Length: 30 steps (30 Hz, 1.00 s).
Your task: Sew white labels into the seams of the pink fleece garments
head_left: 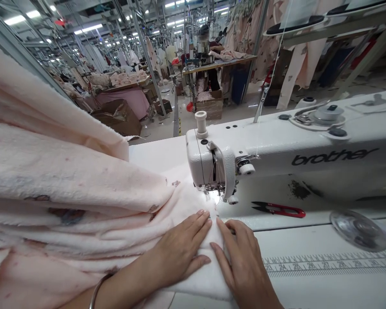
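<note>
A pale pink fleece fabric [112, 184] with printed figures lies heaped on the left and runs under the needle area of a white sewing machine [199, 156]. My left hand [183, 244] rests flat on the fabric, fingers stretched toward the lit presser foot [209, 195]. Beside it, at the fabric's right edge, is my right hand [242, 257]. Its thumb and forefinger are spread on top of the cloth, while the other fingers bend to the side. Both hands are just in front of the needle area, which is partly lost in glare.
Red-handled thread snips [279, 209] lie on the machine bed, right of the needle. Nearer are a clear round disc [359, 230] and a printed ruler scale [328, 262]. Behind stand another sewing table [221, 64], cardboard boxes [119, 118] and a co-worker [214, 45].
</note>
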Available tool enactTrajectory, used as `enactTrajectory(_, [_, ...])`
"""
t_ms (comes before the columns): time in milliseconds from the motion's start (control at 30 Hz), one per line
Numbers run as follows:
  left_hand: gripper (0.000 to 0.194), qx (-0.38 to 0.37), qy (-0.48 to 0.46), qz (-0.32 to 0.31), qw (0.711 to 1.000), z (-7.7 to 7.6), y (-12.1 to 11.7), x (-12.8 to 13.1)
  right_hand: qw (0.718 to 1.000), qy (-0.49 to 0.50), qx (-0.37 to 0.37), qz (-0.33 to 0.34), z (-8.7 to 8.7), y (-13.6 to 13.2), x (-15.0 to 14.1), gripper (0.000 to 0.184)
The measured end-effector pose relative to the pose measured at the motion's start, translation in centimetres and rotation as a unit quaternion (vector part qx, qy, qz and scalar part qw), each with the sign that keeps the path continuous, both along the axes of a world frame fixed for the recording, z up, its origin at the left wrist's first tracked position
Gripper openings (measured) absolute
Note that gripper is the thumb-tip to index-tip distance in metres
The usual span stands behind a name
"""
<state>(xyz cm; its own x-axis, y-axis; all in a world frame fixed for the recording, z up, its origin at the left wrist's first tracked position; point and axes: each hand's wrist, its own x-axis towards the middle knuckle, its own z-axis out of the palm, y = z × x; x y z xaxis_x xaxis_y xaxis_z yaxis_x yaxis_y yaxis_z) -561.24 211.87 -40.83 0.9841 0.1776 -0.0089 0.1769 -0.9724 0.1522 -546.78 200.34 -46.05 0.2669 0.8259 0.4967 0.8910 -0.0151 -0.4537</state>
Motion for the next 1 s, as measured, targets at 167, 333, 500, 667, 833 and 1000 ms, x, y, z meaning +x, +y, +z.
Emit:
enactTrajectory(167, [0.059,-0.011,-0.006,0.008,1.0,0.2,-0.1,0.0,0.996,0.082,-0.017,0.023,0.4,-0.3,2.1,0.037])
enactTrajectory(333, [0.06,0.0,-0.019,0.005,1.0,0.0,0.0,-0.3,0.996,-0.055,-0.028,0.062,0.1,0.2,2.4,0.054])
enactTrajectory(500, [0.062,0.005,-0.01,0.003,1.0,-0.2,0.0,-0.3,0.991,-0.125,-0.049,0.025,-0.6,0.7,1.4,0.052])
enactTrajectory(667, [0.063,0.008,-0.002,0.004,1.0,-0.2,0.0,-0.4,0.99,-0.137,-0.027,0.026,-0.9,0.8,1.4,0.049])
enactTrajectory(833, [0.063,0.003,-0.007,0.006,1.0,-0.4,0.0,-0.4,0.991,-0.131,-0.019,0.028,-1.1,0.8,1.4,0.048])
enactTrajectory(1000, [0.061,-0.005,-0.017,0.007,1.0,-0.3,0.0,-0.2,0.995,-0.089,-0.022,0.032,-0.8,0.6,1.7,0.049])
